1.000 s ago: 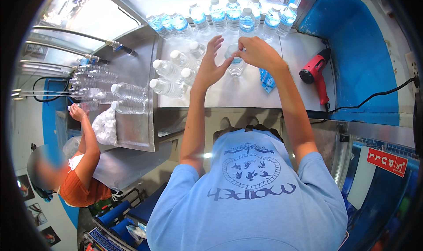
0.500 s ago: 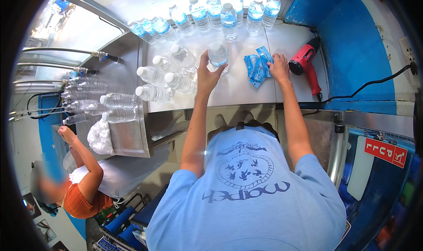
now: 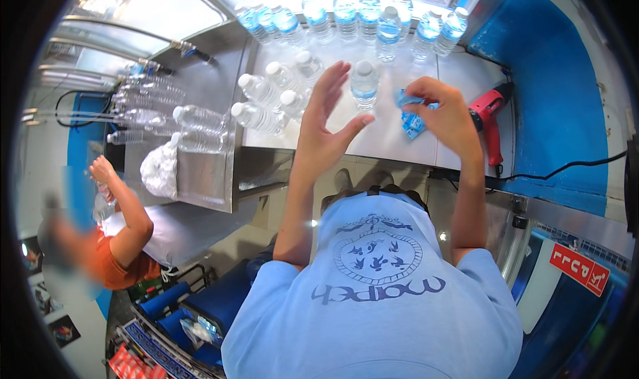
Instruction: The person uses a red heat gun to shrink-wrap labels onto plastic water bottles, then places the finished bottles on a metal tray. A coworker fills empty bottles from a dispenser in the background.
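Observation:
Fingers spread and holding nothing, my left hand (image 3: 326, 116) is raised just left of a capped clear bottle (image 3: 364, 79). This bottle stands upright on the counter, with a blue band low around it. My right hand (image 3: 449, 116) is over a small pile of blue printed plastic labels (image 3: 413, 126). Its thumb and forefinger close on a blue label (image 3: 403, 98), partly hidden by the fingers. Left of my left hand, several capped bottles without labels (image 3: 259, 93) stand in a group. A row of blue-labelled bottles (image 3: 344, 16) lines the far side.
A red heat gun (image 3: 491, 123) lies right of my right hand, its black cord (image 3: 559, 173) running along the wall. At left is a metal counter (image 3: 226, 173) with bottles, hoses and a bag of white caps (image 3: 160, 171). A co-worker in orange (image 3: 126, 259) works there.
My left hand has let go of the bottle and opened beside it. My right hand has lifted from the label pile with a label pinched. The whole view has shifted.

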The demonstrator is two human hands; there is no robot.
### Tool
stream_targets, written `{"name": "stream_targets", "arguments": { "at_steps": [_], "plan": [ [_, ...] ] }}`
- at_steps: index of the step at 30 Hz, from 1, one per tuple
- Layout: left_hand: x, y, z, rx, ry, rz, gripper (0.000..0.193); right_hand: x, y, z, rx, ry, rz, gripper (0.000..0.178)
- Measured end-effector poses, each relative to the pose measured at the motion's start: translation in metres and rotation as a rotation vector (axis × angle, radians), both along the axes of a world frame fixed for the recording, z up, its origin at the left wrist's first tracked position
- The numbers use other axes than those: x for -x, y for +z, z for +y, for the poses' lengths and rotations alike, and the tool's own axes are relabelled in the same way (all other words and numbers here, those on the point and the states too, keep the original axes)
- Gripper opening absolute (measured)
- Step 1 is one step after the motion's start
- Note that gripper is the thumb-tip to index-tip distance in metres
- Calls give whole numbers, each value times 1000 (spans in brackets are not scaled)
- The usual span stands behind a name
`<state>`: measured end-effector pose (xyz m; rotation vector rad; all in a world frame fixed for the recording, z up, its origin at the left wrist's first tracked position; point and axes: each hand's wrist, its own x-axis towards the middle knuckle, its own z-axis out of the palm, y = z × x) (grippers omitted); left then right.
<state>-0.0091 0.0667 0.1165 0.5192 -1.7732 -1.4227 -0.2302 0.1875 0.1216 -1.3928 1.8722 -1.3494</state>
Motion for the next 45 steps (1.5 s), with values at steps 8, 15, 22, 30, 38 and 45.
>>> {"name": "stream_targets", "arguments": {
  "at_steps": [8,15,22,30,38,45],
  "plan": [
    [-58,15,-23,-9,-50,-258,47,-68,12,-51,22,249,-153,18],
    [-86,11,-32,-226,-39,-138,40,-88,8,-64,-15,460,-52,26],
    [-102,2,-49,125,73,-269,35,-108,7,-79,190,521,94,31],
    [-109,36,-83,483,-22,-282,15,-86,32,-120,182,672,276,19],
    [-110,26,-105,763,-6,-483,9,-88,34,-148,335,558,1044,15],
    [-108,3,-110,969,136,-727,12,-98,10,-160,194,489,1062,12]
  ]
}}
